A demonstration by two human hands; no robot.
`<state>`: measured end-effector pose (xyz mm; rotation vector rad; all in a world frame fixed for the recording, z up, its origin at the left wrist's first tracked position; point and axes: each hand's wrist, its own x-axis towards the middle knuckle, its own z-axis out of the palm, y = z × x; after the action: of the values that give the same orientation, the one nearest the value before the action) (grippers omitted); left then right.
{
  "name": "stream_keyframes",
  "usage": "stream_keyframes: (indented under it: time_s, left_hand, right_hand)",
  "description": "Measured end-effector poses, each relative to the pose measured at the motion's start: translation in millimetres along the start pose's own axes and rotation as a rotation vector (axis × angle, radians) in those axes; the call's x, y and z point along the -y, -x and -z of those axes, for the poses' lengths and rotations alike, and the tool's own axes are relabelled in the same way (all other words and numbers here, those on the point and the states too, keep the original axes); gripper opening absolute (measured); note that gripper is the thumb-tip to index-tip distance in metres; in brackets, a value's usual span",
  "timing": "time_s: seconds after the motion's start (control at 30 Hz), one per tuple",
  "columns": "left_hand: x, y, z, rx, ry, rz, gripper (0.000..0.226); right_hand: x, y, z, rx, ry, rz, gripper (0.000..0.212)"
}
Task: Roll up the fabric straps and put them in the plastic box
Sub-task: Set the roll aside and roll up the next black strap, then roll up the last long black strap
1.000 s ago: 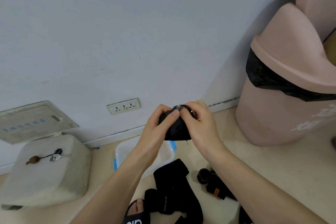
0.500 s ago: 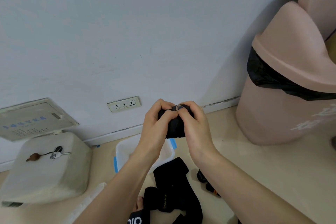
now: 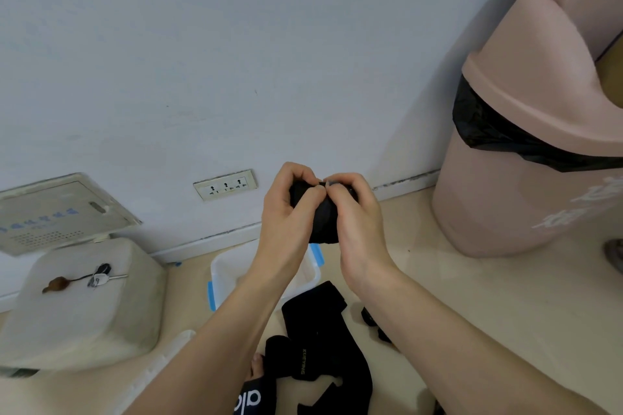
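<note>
While raised above the white plastic box (image 3: 222,274) on the floor, left hand (image 3: 285,212) and right hand (image 3: 357,216) both curled tight round a rolled black fabric strap (image 3: 322,221); more black straps (image 3: 317,340) nearer.

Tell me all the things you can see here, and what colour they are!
rolled strap: one, black, held up in both hands above the box
plastic box: one, white with blue clips, on the floor by the wall
loose straps: a black pile, number unclear, on the floor near the box
bin: one, pink with a black liner, at the right
wall socket: one, cream, low on the wall
keys: one bunch, silver and black, on the pale block at the left
left hand: grips the roll
right hand: grips the roll
</note>
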<state>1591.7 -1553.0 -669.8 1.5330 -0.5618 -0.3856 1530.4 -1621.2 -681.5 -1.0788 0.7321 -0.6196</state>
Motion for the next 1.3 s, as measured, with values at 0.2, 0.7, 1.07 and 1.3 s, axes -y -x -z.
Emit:
stream_keyframes:
  time_s: [0.2,0.7,1.07,1.3]
  left_hand:
    - [3.0,9.7,-0.9,0.007,-0.038,0.011,0.017]
    - [95.7,99.4,10.6,0.360,-0.277,0.479,0.004]
    - [180.9,123.4,10.3,0.356,-0.138,0.900,0.033]
    - [277.9,132.4,35.8,0.535,-0.617,0.917,0.036]
  right_hand:
    - [-9.1,5.2,1.2,-0.078,0.013,0.050,0.017]
    - [-80.1,71.3,115.1,0.358,0.763,-0.085,0.053]
    - [-162.5,69.6,151.4,0.551,1.413,-0.012,0.065]
    - [-251.6,31.5,210.4,0.400,1.509,-0.326,0.067]
